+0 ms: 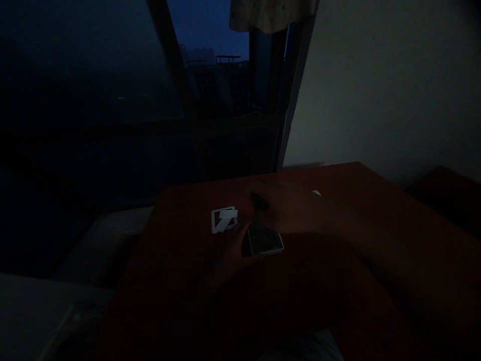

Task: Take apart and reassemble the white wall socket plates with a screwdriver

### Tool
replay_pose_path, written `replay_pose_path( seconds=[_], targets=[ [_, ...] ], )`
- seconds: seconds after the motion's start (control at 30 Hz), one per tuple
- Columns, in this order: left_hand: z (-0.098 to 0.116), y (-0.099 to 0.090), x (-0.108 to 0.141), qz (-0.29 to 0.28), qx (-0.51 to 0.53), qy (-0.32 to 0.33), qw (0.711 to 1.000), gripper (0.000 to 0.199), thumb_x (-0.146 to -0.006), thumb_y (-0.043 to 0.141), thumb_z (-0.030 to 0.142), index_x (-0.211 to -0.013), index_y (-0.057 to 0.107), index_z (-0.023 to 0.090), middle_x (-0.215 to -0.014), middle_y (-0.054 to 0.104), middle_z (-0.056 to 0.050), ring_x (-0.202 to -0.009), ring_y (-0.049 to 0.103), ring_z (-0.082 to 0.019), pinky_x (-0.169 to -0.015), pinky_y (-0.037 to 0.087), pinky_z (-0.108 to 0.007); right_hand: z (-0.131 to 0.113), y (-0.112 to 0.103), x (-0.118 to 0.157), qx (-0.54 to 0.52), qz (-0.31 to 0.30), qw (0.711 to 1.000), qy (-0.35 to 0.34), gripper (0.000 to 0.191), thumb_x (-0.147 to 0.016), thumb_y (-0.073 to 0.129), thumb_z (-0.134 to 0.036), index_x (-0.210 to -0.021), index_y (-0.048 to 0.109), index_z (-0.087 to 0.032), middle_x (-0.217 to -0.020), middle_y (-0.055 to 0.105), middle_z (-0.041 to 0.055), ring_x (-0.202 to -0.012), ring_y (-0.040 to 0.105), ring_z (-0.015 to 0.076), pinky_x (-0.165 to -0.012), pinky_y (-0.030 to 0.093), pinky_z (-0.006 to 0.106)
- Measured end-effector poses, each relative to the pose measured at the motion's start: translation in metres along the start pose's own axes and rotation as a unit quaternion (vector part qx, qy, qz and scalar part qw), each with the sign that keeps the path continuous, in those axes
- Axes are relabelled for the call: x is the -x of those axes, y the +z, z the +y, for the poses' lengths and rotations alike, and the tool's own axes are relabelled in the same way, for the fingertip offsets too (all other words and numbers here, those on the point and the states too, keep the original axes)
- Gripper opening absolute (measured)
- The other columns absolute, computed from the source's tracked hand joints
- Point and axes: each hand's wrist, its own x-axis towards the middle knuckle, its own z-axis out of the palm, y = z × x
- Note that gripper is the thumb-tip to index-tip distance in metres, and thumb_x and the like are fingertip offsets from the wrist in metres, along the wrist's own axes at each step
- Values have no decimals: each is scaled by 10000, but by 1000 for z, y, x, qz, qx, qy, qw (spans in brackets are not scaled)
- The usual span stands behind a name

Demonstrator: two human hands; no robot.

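A small, flat, squarish object (267, 241) with a dark top and pale edges rests on the reddish table. The thumb and fingers of my left hand (230, 258) close around its left side. Over its far edge is my right hand (291, 206), smeared by motion, its fingers closed around a dark tool (260, 203). A narrow greenish part of this tool points down at the dark top; its exact kind is too dim to make out. Left of my hands lies a white square frame (213, 223) with white strips (227, 214) across it.
The reddish table (180, 240) has its far edge by a dark window (221, 95). A small white scrap (316, 192) lies far right on it. A pale wall (376, 90) rises behind at right, and a patterned cloth (270, 14) hangs above. The room is very dark.
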Motion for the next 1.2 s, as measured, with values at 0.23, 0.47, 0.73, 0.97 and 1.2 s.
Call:
replay_pose_path(
  seconds=[0.23, 0.47, 0.73, 0.97, 1.2],
  targets=[
    [2, 0, 0, -3, -6, 4, 1000, 919, -696, 784, 401, -1447, 280, 239, -1475, 373, -118, -1341, 361, -312, -1096, 315, -474, -8, -3, 4, 77, -1, 995, 65, 250, -896, 458, -364, -1011, 578, -177, -908, 695, 96, -727, 643, 222, -542, 346, 283],
    [1, 0, 1, -3, 1, -1, 1000, 920, -705, 776, 419, -1451, 267, 245, -1481, 362, -114, -1349, 349, -307, -1099, 303, -473, -6, -3, 5, 90, -5, 994, 68, 276, -917, 437, -380, -964, 605, -165, -866, 696, 100, -740, 642, 232, -541, 338, 286],
    [5, -3, 1, -8, 5, -10, 1000, 907, -698, 774, 423, -1441, 283, 253, -1468, 380, -117, -1346, 356, -320, -1098, 306, -497, -3, -4, 8, 18, -7, 1000, 23, 234, -859, 510, -272, -1076, 548, -193, -974, 681, 63, -751, 629, 183, -535, 323, 263],
    [7, -5, 1, -11, 16, -16, 1000, 895, -693, 776, 424, -1434, 302, 259, -1473, 375, -117, -1346, 352, -340, -1094, 303, -530, -1, 0, 6, 66, 11, 995, 71, 220, -885, 479, -352, -1001, 563, -185, -919, 684, 83, -719, 633, 211, -518, 314, 273],
    [4, -1, 2, -6, 10, -18, 1000, 896, -698, 776, 418, -1435, 300, 237, -1478, 367, -125, -1349, 350, -326, -1099, 302, -501, -2, -1, 3, 76, 16, 996, 52, 224, -896, 479, -346, -1029, 573, -192, -959, 689, 86, -797, 648, 234, -545, 333, 281]
  ],
)
